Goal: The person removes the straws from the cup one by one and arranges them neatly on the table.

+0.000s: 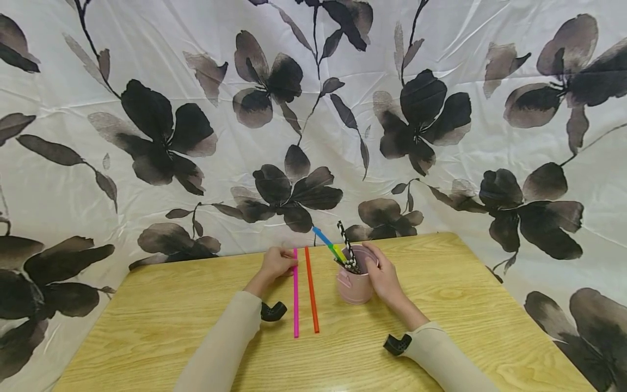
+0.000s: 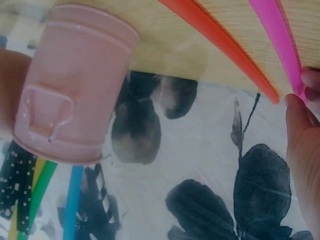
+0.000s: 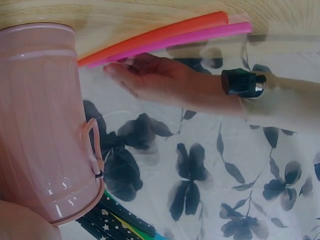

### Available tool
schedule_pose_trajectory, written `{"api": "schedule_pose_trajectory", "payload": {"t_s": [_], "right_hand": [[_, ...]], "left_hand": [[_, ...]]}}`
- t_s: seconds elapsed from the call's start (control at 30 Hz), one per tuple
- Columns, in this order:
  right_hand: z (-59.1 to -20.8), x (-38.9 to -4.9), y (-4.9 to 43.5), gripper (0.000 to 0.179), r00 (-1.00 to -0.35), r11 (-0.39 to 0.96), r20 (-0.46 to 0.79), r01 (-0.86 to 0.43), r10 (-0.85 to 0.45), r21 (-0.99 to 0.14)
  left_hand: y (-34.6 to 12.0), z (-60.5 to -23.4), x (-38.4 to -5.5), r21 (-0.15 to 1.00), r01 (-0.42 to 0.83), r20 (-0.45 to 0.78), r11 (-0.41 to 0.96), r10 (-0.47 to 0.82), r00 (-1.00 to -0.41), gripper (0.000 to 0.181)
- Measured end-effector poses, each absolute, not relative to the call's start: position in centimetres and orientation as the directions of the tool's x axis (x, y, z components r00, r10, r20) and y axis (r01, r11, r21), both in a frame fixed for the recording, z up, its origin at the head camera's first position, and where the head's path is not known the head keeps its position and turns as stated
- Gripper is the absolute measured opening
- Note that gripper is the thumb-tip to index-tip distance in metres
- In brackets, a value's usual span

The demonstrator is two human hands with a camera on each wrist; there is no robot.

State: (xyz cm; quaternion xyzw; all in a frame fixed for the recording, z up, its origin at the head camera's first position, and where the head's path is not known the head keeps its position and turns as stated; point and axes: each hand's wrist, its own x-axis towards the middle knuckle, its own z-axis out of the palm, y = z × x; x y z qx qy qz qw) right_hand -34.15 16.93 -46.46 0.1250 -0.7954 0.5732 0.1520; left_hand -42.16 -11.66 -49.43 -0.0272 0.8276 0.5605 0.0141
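Observation:
My left hand (image 1: 278, 262) pinches a pink straw (image 1: 296, 305) near its far end; the left wrist view has thumb and fingertips right at that end. Beside it on the table lies a red-orange straw (image 1: 312, 294), roughly parallel. To the right stands a pale pink metal bucket (image 1: 355, 288) with a small side handle (image 2: 48, 114). My right hand (image 1: 384, 275) grips the bucket by its right side, fingers at the rim. Out of the bucket lean a blue straw (image 1: 321, 236), green and yellow ones, and several black patterned straws (image 3: 120, 217).
Under everything is a light wood-grain table (image 1: 161, 316). A white cloth with dark flowers (image 1: 343, 136) hangs behind its far edge. Each wrist carries a small black camera mount, the left one (image 1: 274, 312) close to the pink straw.

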Motion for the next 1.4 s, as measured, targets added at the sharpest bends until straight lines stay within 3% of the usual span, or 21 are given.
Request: {"api": "schedule_pose_trajectory", "payload": {"t_s": [0.2,0.43,1.13,1.4], "right_hand": [[-46.8,-34.3,17.1,0.034,-0.916,0.321,0.400,-0.383,-0.012,-0.866],[-43.8,-32.0,16.5,0.035,-0.916,0.303,0.402,-0.388,-0.018,-0.870],[-43.9,-31.9,16.2,0.035,-0.914,0.302,0.403,-0.395,-0.038,-0.868],[-44.9,-32.9,16.6,0.034,-0.921,0.286,0.387,-0.382,-0.041,-0.879]], "left_hand": [[-12.0,-49.1,-40.9,0.933,-0.105,-0.108,0.344,-0.009,-0.994,0.031],[-11.5,-49.3,-39.9,0.935,-0.105,-0.118,0.338,0.016,-0.993,0.044],[-11.0,-49.1,-39.3,0.921,-0.107,-0.098,0.375,-0.044,-0.994,0.038],[-11.5,-49.5,-38.8,0.939,-0.018,-0.015,0.343,-0.013,-1.000,0.030]]}}
